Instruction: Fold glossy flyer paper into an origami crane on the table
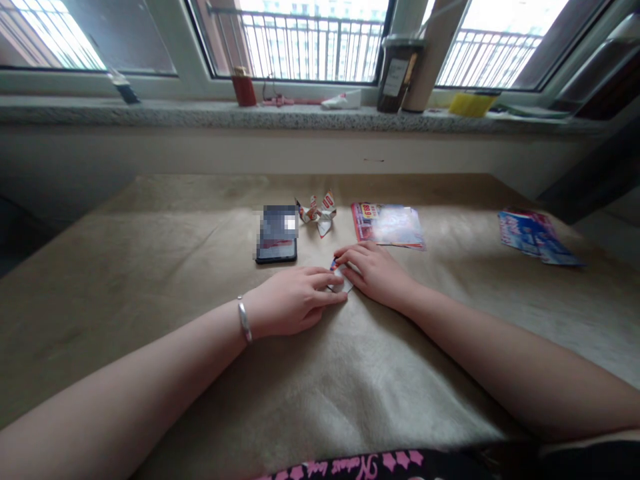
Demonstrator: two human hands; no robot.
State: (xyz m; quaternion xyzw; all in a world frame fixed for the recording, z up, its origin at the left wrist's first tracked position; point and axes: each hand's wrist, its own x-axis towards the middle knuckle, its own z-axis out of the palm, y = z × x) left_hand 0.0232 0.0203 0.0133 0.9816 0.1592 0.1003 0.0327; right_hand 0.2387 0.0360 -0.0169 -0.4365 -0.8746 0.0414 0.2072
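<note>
A small piece of folded paper (344, 284), mostly white with a blue and red printed bit, lies on the table in front of me. My left hand (289, 300), with a silver bracelet at the wrist, has its fingers pressed together on the paper's left side. From the right, my right hand (376, 272) grips the paper's upper and right edges with bent fingers. Fingers cover much of the paper, so its full shape is hidden. Just beyond the hands sit folded paper figures (325, 215) with pointed tips.
A phone (277, 240) lies left of the paper figures. A stack of printed flyers (387, 225) is behind my right hand, and more flyers (537, 237) lie fanned far right. The windowsill (310, 117) holds a red container (243, 88), a dark jar (395, 80) and a yellow item (471, 103).
</note>
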